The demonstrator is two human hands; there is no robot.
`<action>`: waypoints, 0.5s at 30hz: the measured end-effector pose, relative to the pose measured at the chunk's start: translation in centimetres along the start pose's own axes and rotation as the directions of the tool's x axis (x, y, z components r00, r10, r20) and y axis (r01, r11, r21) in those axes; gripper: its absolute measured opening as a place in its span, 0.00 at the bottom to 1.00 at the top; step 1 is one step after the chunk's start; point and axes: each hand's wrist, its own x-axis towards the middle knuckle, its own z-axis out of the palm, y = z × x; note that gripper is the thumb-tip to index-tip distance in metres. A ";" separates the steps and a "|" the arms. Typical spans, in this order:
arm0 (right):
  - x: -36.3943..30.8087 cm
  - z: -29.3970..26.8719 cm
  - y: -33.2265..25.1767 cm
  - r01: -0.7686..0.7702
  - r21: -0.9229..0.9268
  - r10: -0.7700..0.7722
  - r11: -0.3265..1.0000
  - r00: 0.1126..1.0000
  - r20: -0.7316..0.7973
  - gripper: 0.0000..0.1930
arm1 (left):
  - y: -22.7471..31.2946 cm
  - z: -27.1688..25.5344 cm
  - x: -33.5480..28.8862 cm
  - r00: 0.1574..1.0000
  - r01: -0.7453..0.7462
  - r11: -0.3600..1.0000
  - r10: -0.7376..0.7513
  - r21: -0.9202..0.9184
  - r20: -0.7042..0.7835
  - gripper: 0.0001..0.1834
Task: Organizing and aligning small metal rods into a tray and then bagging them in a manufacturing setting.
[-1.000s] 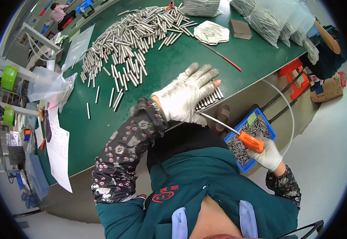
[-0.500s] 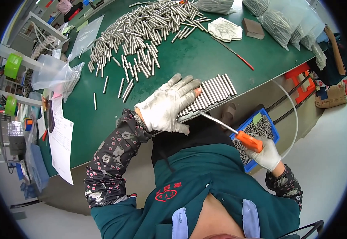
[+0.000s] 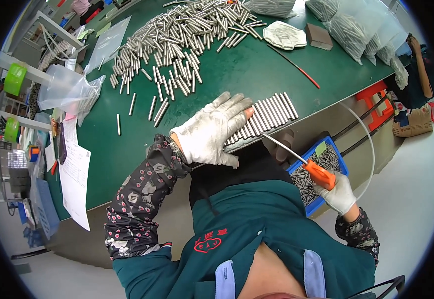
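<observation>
A row of short metal pins (image 3: 272,112) lies side by side at the table's near edge, on a grey strip or block (image 3: 244,143). My left hand (image 3: 214,127), in a stained white glove with one bare fingertip showing, lies flat with fingers extended over the row's left part, hiding those pins. Gripped in my gloved right hand (image 3: 339,194) is an orange-handled air blow gun (image 3: 319,174) with a long thin metal nozzle. Its tip points at the near ends of the pins, around the row's middle; whether it touches them I cannot tell.
A big heap of loose pins (image 3: 172,42) covers the far table. Behind the row lie a red-handled thin tool (image 3: 304,74), a white cloth (image 3: 284,35) and a brown block (image 3: 319,36). Bagged pins (image 3: 349,30) stand far right. A blue bin (image 3: 344,162) of pins and a hose (image 3: 373,149) are below.
My right hand has shifted slightly right, taking the nozzle tip rightward along the near ends of the pins. My left hand stays flat on the row.
</observation>
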 end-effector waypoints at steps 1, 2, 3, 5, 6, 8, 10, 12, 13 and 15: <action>0.0 0.0 0.0 0.000 0.000 0.000 1.000 1.000 0.000 0.10 | 0.0 0.0 0.0 1.000 0.002 1.000 -0.002 0.003 -0.001 0.60; 0.0 -0.1 -0.1 0.006 0.003 -0.006 1.000 1.000 0.013 0.10 | 0.0 0.0 0.0 1.000 0.002 1.000 -0.002 0.003 -0.002 0.60; -0.1 -0.1 -0.3 0.009 0.005 -0.009 1.000 1.000 0.024 0.10 | -0.1 0.0 0.1 1.000 0.004 1.000 -0.004 0.009 -0.003 0.59; -0.2 -0.2 -1.0 0.039 -0.057 -0.037 0.998 0.999 0.029 0.10 | -0.1 -0.1 0.1 1.000 0.006 1.000 -0.006 0.015 -0.005 0.59; -0.2 -0.2 -1.3 0.071 -0.119 -0.067 0.990 0.997 0.040 0.10 | -0.1 -0.1 0.0 1.000 0.003 1.000 -0.003 0.014 -0.001 0.59; -0.2 0.1 -1.0 0.082 -0.079 -0.078 0.994 0.996 0.044 0.10 | 0.1 -0.1 -0.2 1.000 0.005 1.000 -0.005 0.013 0.003 0.59; 0.2 0.0 -1.2 0.050 -0.063 -0.049 0.997 0.999 0.023 0.11 | 0.1 -0.1 -0.1 1.000 0.019 1.000 -0.019 0.022 0.005 0.59; 0.3 0.5 -1.2 0.099 -0.086 -0.092 0.991 0.993 0.078 0.11 | 0.0 -0.2 -0.3 1.000 0.028 0.999 -0.028 0.019 -0.001 0.59; 0.4 0.8 -1.3 0.144 -0.105 -0.130 0.984 0.983 0.129 0.11 | 0.1 -0.5 -0.5 1.000 0.018 1.000 -0.017 0.024 -0.021 0.60; 0.7 0.7 -1.7 0.140 -0.111 -0.126 0.984 0.984 0.122 0.12 | 0.6 -1.7 -1.4 0.997 0.057 0.995 -0.053 0.080 -0.047 0.60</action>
